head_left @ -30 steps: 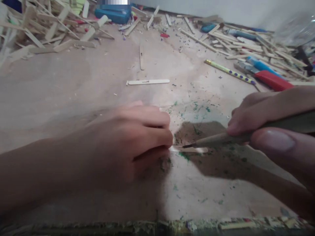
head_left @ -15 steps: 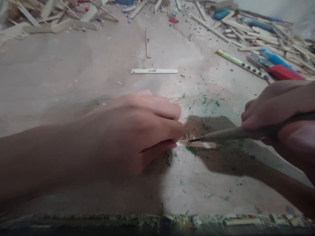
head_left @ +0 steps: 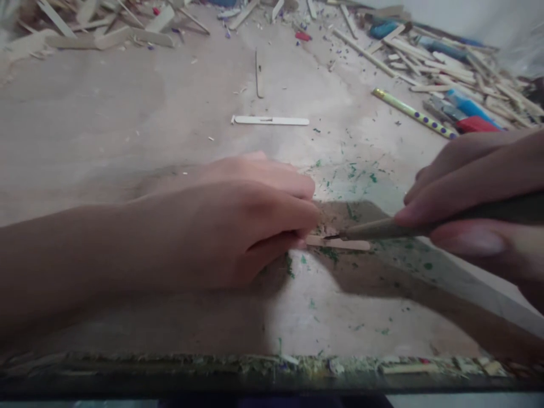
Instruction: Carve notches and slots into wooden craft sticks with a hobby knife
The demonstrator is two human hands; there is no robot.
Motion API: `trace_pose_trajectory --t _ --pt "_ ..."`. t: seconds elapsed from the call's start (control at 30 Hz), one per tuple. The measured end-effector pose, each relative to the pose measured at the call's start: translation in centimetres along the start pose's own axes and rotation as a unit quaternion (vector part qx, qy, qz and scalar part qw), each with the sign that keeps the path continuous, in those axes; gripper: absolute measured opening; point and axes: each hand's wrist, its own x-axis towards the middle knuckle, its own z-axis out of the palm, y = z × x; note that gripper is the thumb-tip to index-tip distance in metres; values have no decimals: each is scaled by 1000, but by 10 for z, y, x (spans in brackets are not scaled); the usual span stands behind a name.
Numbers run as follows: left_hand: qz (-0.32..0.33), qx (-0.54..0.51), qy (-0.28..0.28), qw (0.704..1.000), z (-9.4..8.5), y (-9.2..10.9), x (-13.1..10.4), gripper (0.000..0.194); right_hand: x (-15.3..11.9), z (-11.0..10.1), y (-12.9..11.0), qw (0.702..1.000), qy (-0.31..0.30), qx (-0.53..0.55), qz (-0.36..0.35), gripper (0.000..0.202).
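My left hand (head_left: 263, 218) is closed on one end of a flat wooden craft stick (head_left: 351, 245), pinning it against the table; the covered end is hidden under my fingers. From the right, my right hand (head_left: 480, 198) grips a slim carving knife (head_left: 374, 228) with a grey-brown handle. Its dark tip rests at the upper edge of the stick, just beyond my left fingertips, where a small notch and pale shavings show. Farther back lies another craft stick (head_left: 289, 121) with a slot in its middle, and behind it a stick standing on edge (head_left: 258, 76).
Green flecks (head_left: 352, 170) and shavings are scattered around the work. A yellow pencil with purple dots (head_left: 414, 113) and red-and-blue cutter handles (head_left: 476, 110) lie at right, before a heap of sticks (head_left: 450, 68). Wood scraps (head_left: 110, 39) fill the back left. Debris lines the table's front edge (head_left: 255, 365).
My right hand has slid a little left along with the knife, and its thumb shows more. The camera view has shifted slightly. My left hand keeps its hold on the stick.
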Motion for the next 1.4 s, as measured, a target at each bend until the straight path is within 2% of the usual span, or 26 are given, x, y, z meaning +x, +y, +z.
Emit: trace_pose_trajectory --t 0.1,0.27,0.37,0.5,0.6,0.73,0.83,0.9,1.0,1.07,1.17,1.23,1.4 --pt "7 -2 10 1000 4 -4 0 38 14 1 -13 996 -67 -6 -60 19" --pt "19 -17 3 1000 5 -6 1 39 24 5 -23 992 -29 -59 -105 31" --pt "12 -2 5 1000 5 -5 1 38 28 6 -25 984 -66 -55 -154 30" --pt "-9 17 -7 1000 8 -5 1 36 40 5 -32 977 -133 -58 -155 28" --pt "-33 16 -29 999 8 -5 2 31 47 11 -35 975 -135 -42 -170 25" --pt "-38 -1 -52 998 3 -6 4 21 44 27 -28 973 -87 19 -213 26" --pt "-27 -13 -44 999 2 -5 5 25 35 29 -19 980 -33 68 -182 31" --pt "-22 -23 -32 999 4 -6 5 23 29 22 -14 989 -6 87 -119 31" --pt "-12 -41 -12 999 10 -9 4 24 25 10 -6 996 -12 91 -22 21" --pt "5 -56 1 998 12 -13 1 25 24 6 0 993 -24 112 8 17" --pt "27 -73 17 997 13 -17 -3 24 22 8 10 987 -17 159 -11 10" --pt "31 -76 21 996 13 -18 -4 24 20 12 13 985 -5 171 -36 14" --pt "15 -56 11 998 11 -14 -3 26 17 15 11 987 26 149 -54 18"
